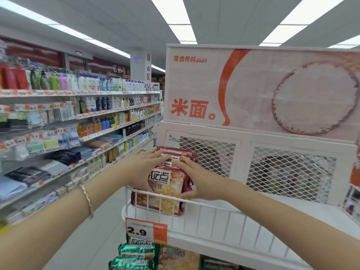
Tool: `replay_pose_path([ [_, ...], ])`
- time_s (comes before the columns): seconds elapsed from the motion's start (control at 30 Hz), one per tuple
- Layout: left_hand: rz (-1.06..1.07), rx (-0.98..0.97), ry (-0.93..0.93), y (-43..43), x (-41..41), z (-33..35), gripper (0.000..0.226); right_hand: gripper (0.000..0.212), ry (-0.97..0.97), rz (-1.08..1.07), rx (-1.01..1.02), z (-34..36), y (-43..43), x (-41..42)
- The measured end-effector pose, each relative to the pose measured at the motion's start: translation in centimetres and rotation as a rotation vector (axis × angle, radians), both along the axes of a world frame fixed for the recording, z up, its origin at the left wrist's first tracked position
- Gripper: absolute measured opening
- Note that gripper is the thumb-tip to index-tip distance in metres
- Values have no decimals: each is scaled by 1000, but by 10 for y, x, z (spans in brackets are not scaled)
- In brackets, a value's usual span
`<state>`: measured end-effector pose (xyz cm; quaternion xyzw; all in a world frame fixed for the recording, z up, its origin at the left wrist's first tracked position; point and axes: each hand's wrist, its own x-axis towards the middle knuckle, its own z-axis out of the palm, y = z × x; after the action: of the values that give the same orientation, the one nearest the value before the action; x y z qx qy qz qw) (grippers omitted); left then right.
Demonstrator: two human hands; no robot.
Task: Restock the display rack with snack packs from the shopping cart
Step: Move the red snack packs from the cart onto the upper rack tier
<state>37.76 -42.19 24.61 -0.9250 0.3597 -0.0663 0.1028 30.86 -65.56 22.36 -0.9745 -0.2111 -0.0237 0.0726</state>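
Glossy dark-red snack packs (167, 184), yellow cracker print, sat on white wire-railed rack (224, 215). My left hand (144, 162) and right hand (196, 180) pressed them, fingers straight.

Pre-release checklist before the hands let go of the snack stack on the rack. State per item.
1. Hands on the stack: ok. The left hand lies flat on the top left, and the right hand presses the right side.
2. Snack packs behind the rail: ok. The lower packs sit inside it.
3. Stack stands unaided: cannot tell. Both hands brace it.
4. Room for more packs: ok. The shelf is bare to the right of the stack.
5. Price tag readable: ok. It hangs on the rail and shows 2.9.
6. Shopping cart supply: cannot tell. The cart is out of view.
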Motion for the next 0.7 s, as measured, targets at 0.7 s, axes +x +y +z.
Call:
replay_pose_path([
  [0.7, 79, 56, -82, -1, -2, 2, 123, 99, -20, -79, -137, 2, 7, -1],
])
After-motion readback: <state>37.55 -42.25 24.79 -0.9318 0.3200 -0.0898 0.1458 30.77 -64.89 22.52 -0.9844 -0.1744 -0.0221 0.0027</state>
